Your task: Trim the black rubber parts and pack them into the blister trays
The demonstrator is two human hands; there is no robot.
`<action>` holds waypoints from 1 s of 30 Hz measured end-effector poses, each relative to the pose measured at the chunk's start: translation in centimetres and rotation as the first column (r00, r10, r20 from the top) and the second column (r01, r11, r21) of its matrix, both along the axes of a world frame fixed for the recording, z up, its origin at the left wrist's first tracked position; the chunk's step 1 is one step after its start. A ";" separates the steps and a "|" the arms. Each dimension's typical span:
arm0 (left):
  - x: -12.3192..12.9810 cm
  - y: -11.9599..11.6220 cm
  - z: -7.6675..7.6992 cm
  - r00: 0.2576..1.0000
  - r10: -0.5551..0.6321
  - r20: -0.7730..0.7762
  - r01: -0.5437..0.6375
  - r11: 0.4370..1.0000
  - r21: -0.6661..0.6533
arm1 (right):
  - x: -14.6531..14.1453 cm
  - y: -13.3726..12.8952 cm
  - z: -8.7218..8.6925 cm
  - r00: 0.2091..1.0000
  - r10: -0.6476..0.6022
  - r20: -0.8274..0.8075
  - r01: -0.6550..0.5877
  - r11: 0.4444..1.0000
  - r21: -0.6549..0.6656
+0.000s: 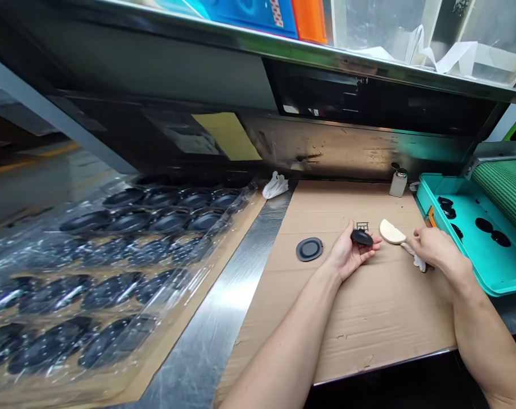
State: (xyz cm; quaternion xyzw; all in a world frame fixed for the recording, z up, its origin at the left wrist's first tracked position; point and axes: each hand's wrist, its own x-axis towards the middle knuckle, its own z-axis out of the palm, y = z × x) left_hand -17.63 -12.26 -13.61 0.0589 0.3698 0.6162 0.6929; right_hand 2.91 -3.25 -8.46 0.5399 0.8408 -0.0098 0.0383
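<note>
Black disc [362,237] is pinched by the left hand [350,253] above the cardboard [390,324], best steadied by its rim, while the right hand [436,247] is curled beside white cloth [419,263], grip unclear.

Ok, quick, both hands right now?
Left hand: holding a black disc.
Right hand: fingers curled beside the white cloth; can't tell if it grips it.

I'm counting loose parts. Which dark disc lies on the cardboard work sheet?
The dark disc left of the left hand; another black piece is in that hand, others lie in the teal bin or the clear plastic packaging.
</note>
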 end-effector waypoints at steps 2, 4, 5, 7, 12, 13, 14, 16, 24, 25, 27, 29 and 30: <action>0.1 0.0 0.0 1.000 -0.001 -0.018 0.001 1.000 0.001 | 0.4 -0.2 -0.1 0.999 0.035 0.034 -0.033 0.998 -0.057; 0.3 -0.1 0.0 0.998 -0.008 -0.061 0.008 1.000 0.002 | 0.6 -0.3 -0.2 0.992 0.124 -0.009 -0.124 0.987 -0.100; 0.4 -0.1 0.0 0.996 -0.019 -0.089 0.019 1.000 0.003 | 0.6 -0.4 -0.1 0.982 0.179 -0.057 -0.185 0.973 -0.139; 0.7 -0.2 -0.1 0.989 -0.040 -0.145 0.041 0.999 0.002 | 0.6 -0.8 0.3 0.941 0.281 -0.190 -0.322 0.916 -0.239; 1.2 -0.3 -0.2 0.977 -0.067 -0.204 0.071 0.997 0.013 | -0.5 -2.0 0.7 0.803 0.283 -0.525 -0.507 0.786 -0.352; 1.2 -0.3 -0.2 0.975 -0.070 -0.209 0.075 0.997 0.014 | -0.9 -2.1 0.3 0.769 0.262 -0.582 -0.514 0.796 -0.321; 1.3 -0.3 -0.2 0.974 -0.074 -0.216 0.078 0.997 0.011 | -1.4 -2.2 -0.1 0.737 0.250 -0.628 -0.508 0.818 -0.271; 1.3 -0.3 -0.3 0.968 -0.085 -0.235 0.089 0.996 0.005 | -2.4 -2.4 -1.0 0.698 0.253 -0.670 -0.466 0.871 -0.157; 1.8 -0.3 -0.2 0.947 -0.088 -0.310 0.096 0.995 0.010 | -4.4 -2.5 -3.0 0.691 0.403 -0.600 -0.460 0.885 0.065; 2.0 -0.4 -0.2 0.944 -0.087 -0.320 0.097 0.995 0.013 | -4.5 -2.4 -3.3 0.687 0.421 -0.593 -0.463 0.882 0.091; 2.2 -0.4 -0.1 0.934 -0.080 -0.348 0.092 0.996 0.016 | -4.7 -2.2 -4.0 0.683 0.446 -0.579 -0.463 0.877 0.129; 2.4 -0.4 -0.3 0.920 -0.071 -0.386 0.083 0.996 0.016 | -4.9 -2.0 -4.6 0.692 0.459 -0.557 -0.455 0.877 0.157; 2.5 -0.4 -0.4 0.911 -0.066 -0.407 0.080 0.997 0.017 | -5.0 -1.9 -4.8 0.705 0.466 -0.535 -0.450 0.877 0.169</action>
